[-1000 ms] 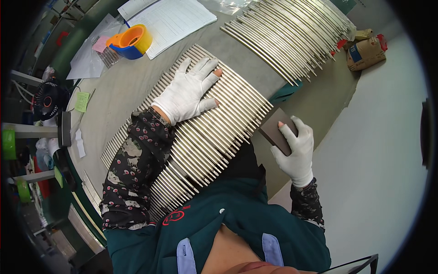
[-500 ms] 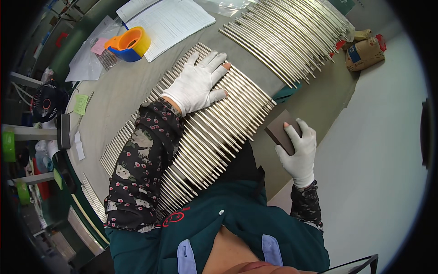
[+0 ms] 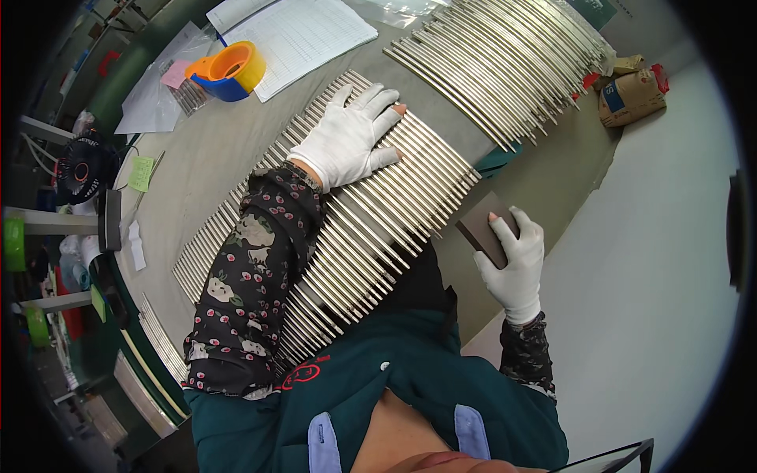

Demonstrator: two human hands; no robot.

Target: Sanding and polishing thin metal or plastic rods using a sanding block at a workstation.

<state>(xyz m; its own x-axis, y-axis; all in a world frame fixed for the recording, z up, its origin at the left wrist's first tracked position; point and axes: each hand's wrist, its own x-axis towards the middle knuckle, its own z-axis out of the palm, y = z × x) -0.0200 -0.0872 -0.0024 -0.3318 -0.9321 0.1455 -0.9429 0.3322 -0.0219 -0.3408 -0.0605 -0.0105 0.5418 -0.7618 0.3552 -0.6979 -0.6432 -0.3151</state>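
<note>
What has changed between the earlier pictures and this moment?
The left hand moved up and right in the picture, across the metal rods beneath it, which shifted slightly likewise. Nothing was gripped or released: the right hand still holds the grey block. The tape dispenser stayed put.

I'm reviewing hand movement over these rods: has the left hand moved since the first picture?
Yes. The gloved left hand has shifted rightward and slightly up the picture, judged against the tape dispenser, which appears in nearly the same place.

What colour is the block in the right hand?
The block is grey-brown, seen best in the head view.
</note>
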